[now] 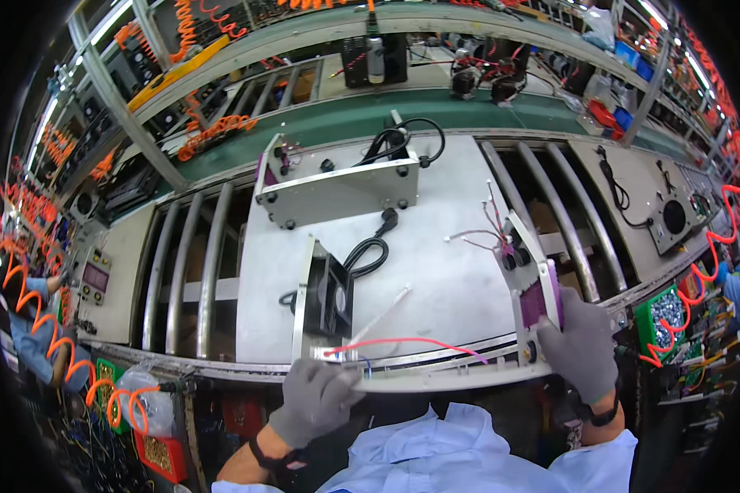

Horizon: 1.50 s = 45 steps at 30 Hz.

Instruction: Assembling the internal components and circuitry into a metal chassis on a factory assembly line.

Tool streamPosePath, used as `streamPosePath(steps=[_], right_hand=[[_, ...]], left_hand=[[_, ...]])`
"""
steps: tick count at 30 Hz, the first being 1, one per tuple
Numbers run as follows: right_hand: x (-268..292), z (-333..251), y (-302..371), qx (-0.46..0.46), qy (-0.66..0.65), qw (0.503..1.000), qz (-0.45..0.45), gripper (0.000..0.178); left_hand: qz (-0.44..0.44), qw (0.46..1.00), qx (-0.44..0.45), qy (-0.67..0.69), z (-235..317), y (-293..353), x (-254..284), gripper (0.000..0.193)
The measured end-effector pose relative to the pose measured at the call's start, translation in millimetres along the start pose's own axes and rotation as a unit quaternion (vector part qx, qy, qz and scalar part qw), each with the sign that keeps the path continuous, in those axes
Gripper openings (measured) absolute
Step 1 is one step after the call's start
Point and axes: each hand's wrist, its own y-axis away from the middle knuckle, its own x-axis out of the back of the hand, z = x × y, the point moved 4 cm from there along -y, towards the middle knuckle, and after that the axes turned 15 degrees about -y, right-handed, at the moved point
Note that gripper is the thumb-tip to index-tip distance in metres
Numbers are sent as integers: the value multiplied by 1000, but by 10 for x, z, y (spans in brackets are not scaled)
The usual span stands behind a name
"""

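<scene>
A light grey U-shaped metal chassis (pixel 460 378) stands at the near edge of the white work board, its long plate facing me. My left hand (pixel 319 400), in a grey glove, has its fingers curled on the chassis's near left corner. Gloved too, my right hand (pixel 582 352) is closed around the right end panel; part of its grip is hidden. A black fan (pixel 330 294) is fixed inside the left panel, with a black power cord (pixel 368 256) beside it. A red wire (pixel 403 341) lies along the inside. Loose wires (pixel 492 226) rise by the purple front panel (pixel 538 302).
A second chassis (pixel 341 193) with a black cord sits farther back on the white board (pixel 448 214). Metal rollers (pixel 191 263) flank the board. Screw bins (pixel 664 319) stand at the near right, a red bin (pixel 161 454) at near left. Orange coiled hoses hang on both sides.
</scene>
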Motion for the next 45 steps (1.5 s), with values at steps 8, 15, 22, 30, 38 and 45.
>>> streamPosePath(steps=[8, 15, 22, 30, 38, 45], right_hand=[[-417, 434, -77, -71, 51, 991, -100, 32], [-1181, 518, -891, -36, 18, 998, -47, 38], [-982, 450, -609, -25, 18, 997, -68, 33], [-946, 464, -497, -15, 1, 999, -42, 29], [-918, 502, -374, 8, -39, 999, -19, 30], [-1003, 268, -790, 65, 57, 996, -28, 45]], left_hand=[[-80, 995, -26, 57, -63, -36, -352, 31], [15, 999, 19, -24, -494, -352, -464, 24], [112, 960, 257, 4, -1438, 3, -257, 30], [-181, 942, 154, -239, -2378, -33, -1646, 32], [-282, 809, 486, -173, -2413, 229, -1666, 35], [-86, 896, 407, -154, -2135, 103, -1088, 37]])
